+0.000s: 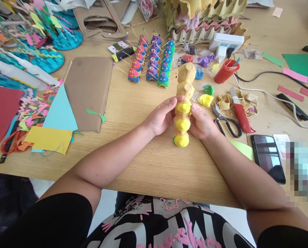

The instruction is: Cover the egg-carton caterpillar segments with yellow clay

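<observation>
A strip of egg carton cups stands lengthwise away from me between my two hands. Its nearer cups are capped with yellow clay, and a bit of green shows at the nearest end. The far cups are bare tan cardboard. My left hand grips the strip from the left, fingers curled round its side. From the right, my right hand holds it with the thumb against a yellow cup. Fingertips beneath the strip are hidden. Just beyond lie a yellow clay lump and green clay in clear wrap.
Finished carton caterpillars with pins stand at the back. Black scissors, a red-handled knife, a red cup and a phone lie to the right. Cardboard, paper scraps and orange scissors are on the left.
</observation>
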Motion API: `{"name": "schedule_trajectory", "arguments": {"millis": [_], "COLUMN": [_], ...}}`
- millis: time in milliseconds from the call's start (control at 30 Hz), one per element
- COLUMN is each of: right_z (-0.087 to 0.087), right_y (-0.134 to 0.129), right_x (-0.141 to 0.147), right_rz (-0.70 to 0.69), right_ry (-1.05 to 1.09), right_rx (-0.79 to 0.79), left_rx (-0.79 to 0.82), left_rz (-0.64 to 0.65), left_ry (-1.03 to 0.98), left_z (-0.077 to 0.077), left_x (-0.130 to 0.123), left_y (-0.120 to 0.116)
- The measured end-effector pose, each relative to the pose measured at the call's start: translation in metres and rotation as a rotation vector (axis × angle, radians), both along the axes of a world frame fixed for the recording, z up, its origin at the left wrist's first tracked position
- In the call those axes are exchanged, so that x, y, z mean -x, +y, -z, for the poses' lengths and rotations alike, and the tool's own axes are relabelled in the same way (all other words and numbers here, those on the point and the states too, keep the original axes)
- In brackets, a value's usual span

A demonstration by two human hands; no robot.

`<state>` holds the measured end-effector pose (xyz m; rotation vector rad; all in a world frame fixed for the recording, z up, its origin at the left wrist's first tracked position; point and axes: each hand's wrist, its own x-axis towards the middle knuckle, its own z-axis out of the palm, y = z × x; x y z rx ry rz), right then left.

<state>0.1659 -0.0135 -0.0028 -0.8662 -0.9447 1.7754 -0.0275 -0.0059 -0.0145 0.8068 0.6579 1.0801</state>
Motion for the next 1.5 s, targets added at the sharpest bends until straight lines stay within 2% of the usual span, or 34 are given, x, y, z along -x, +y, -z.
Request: {"name": "schedule_trajectory", "arguments": {"millis": [600, 933, 1133, 1500], "right_z": [-0.002, 0.000, -0.001, 0.004], "right_y": [0.001, 0.002, 0.000, 0.002], "right_x": [0.000, 0.000, 0.005, 0.000], "right_rz": [-0.034, -0.033, -0.019, 0.005], "right_ry": [-0.012, 0.008, 0.033, 0.024], "right_rx": [0.024, 0.026, -0.005, 0.015], "left_rx": [0.010, 0.095, 0.097, 0.032], "left_rz": [0.023, 0.012, -0.014, -0.098], "left_ry": [-0.004, -0.158, -0.188, -0.047], "left_z": [0.004, -0.013, -0.016, -0.017], "left_x": [0.000, -0.005, -0.006, -0.010], "left_y": [0.001, -0.008, -0.007, -0.008]}}
